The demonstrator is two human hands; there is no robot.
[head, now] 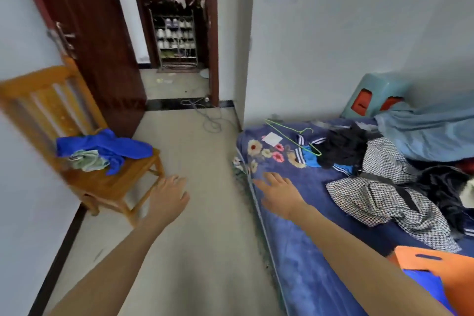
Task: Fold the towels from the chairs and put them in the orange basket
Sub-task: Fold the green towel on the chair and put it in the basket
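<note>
Wood first, from where I watch: a chair (107,185) stands at far left against the wall, beside a dark door (102,33). On its seat lies a blue towel (110,146), crumpled, one end hanging toward the seat's front. A pale green towel (87,160) is bunched under its left part, touching it. Both are unfolded.

Through the doorway behind I see a shoe rack (175,38), and a cable (211,120) loops on the floor (200,238) near the threshold.

My operator's left hand (169,197) hangs over the floor just beside the chair's front corner, palm down, fingers loosely spread and holding nothing. It touches neither towel. The right hand (279,192) hovers at the near edge of the bed (302,259), fingers splayed wide, also holding nothing.

On the bed's floral blue cover lie a white paper (272,139) and a green hanger (295,133). Next come black clothes (343,149), checked cloth (379,202) in two heaps, and a light blue blanket (436,133) against the wall. A teal stool (377,95) stands behind the blanket.

At bottom right the orange basket (456,277) sits on the bed, well apart from the chair, with a blue cloth (428,287) inside it. I cannot tell whether that cloth is folded.
</note>
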